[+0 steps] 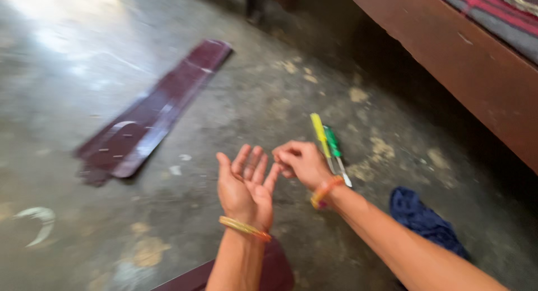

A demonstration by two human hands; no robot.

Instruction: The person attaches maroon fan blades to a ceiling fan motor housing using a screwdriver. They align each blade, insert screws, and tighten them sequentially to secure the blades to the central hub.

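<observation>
Your left hand (245,189) open, palm up; right hand (300,163) fingertips pinched together, contents unclear. Yellow-handled and green-handled screwdrivers (328,145) lie just beyond on concrete floor (252,100), tips toward you. Open floor leftward; wooden bed frame (465,67) right.

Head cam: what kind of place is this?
Likely a room in a home, with work done on the floor. A worn concrete floor, a wooden bed frame with a striped blanket, and two screwdrivers beside the right hand.
</observation>
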